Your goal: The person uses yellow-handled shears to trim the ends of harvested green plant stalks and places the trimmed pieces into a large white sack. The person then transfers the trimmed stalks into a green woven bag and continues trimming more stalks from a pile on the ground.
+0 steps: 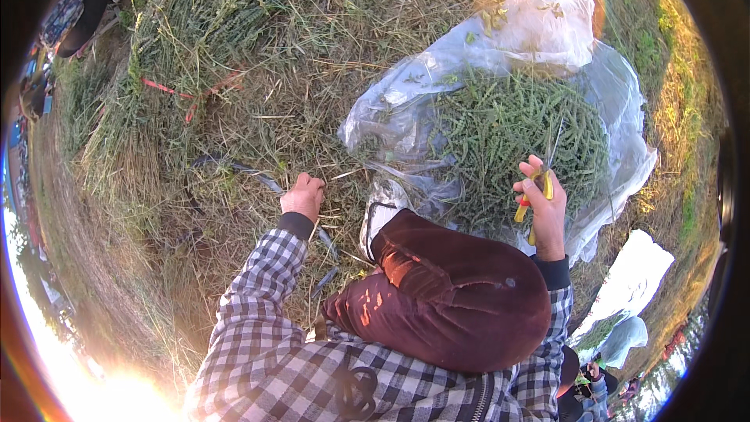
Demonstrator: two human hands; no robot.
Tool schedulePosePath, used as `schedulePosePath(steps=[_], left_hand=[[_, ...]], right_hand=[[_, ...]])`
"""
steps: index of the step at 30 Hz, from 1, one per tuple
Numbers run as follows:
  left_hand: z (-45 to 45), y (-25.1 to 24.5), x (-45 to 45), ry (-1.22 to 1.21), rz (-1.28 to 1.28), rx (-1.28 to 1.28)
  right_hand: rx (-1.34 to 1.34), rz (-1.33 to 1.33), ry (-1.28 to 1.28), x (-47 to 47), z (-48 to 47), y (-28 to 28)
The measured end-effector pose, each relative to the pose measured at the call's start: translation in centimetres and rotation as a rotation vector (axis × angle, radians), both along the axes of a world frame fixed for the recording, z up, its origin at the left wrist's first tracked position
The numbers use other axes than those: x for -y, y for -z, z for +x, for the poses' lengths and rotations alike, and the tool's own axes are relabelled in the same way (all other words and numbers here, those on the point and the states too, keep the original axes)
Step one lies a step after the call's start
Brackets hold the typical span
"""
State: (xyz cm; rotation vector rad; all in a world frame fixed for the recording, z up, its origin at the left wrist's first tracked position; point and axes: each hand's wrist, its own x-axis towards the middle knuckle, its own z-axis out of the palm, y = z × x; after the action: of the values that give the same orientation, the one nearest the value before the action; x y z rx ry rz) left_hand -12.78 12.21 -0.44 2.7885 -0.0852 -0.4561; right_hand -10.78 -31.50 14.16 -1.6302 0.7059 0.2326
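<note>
Yellow-handled pruning shears (546, 184) with a red part are in my right hand (548, 211), and their thin blades point away from me. That hand is over the right side of a heap of cut green sprigs (510, 129), which lies on a clear plastic sheet (404, 94). Lower and to the left, my left hand (303, 195) is down at the straw-covered ground (258, 129) with its fingers curled. Dry stalks lie around it; whether it grips any of them I cannot tell. A dark strip (252, 171) of material runs along the ground up to this hand.
Large bundles of long green stalks (205, 17) lie at upper left, with a red tie (167, 89) near them. My white shoe (384, 211) stands at the sheet's edge. Another white sack (624, 281) lies at right, and a person (592, 387) is at lower right.
</note>
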Motion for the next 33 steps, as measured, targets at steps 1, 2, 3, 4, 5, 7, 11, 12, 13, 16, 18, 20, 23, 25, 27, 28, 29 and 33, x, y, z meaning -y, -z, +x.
schedulePosePath(steps=[1,2,3,4,5,7,11,12,13,16,18,20,23,25,27,28,29,33], left_hand=[[0.1,-0.4,-0.2,-0.06,-0.023,0.016],[0.1,-1.0,-0.3,-0.107,-0.068,0.014],[0.1,-1.5,-0.5,-0.152,-0.114,0.008],[0.1,-2.2,-0.9,-0.17,-0.139,0.04],[0.0,-2.8,-1.1,-0.174,-0.198,0.059],[-0.1,-4.0,-1.7,-0.244,-0.307,0.104],[-0.6,-5.7,-3.3,-0.377,-0.362,-0.608],[-0.9,-6.0,-3.5,-0.478,-0.517,-0.629],[-1.0,-6.3,-3.9,-0.604,-0.601,-0.66],[-1.6,-6.8,-4.2,-0.836,-0.739,-0.783],[-1.6,-7.0,-3.9,-0.867,-0.971,-0.744],[-1.3,-7.2,-3.4,-0.827,-0.859,-0.628],[-0.2,-7.9,-2.2,-0.663,-0.688,-0.419],[0.2,-8.9,-1.3,-0.752,-0.916,-0.445],[0.2,-9.7,0.2,-0.711,-0.93,-0.507],[0.4,-9.9,0.9,-0.68,-0.99,-0.52],[0.3,-10.0,1.8,-0.634,-1.072,-0.487],[0.5,-9.9,3.8,-0.631,-1.079,-0.588]], right_hand=[[-0.036,0.009,0.016,0.1,-0.4,0.1],[-0.022,0.031,-0.012,0.2,-0.6,0.2],[-0.024,0.039,-0.024,0.1,-1.0,0.3],[-0.044,0.041,-0.028,-0.1,-1.3,0.4],[-0.023,0.05,-0.08,-0.3,-1.4,0.5],[-0.033,0.048,-0.146,-1.1,-1.5,0.7],[-0.061,0.165,-0.403,-3.2,-1.6,1.9],[-0.061,0.161,-0.464,-3.8,-1.8,2.4],[-0.127,0.164,-0.508,-4.1,-1.8,2.9],[-0.113,0.129,-0.618,-5.2,-2.2,4.9],[-0.156,-0.008,-0.747,-5.7,-2.5,6.1],[-0.039,-0.01,-0.824,-6.1,-2.9,7.0],[0.029,-0.139,-0.977,-6.5,-2.8,7.8],[-0.004,-0.038,-0.967,-6.9,-2.8,7.8],[0.072,-0.055,-1.005,-7.5,-2.7,7.8],[0.092,-0.065,-1.022,-7.8,-2.7,7.8],[0.103,-0.058,-1.019,-8.0,-2.7,7.8],[0.088,-0.046,-1.029,-8.3,-2.6,7.8]])
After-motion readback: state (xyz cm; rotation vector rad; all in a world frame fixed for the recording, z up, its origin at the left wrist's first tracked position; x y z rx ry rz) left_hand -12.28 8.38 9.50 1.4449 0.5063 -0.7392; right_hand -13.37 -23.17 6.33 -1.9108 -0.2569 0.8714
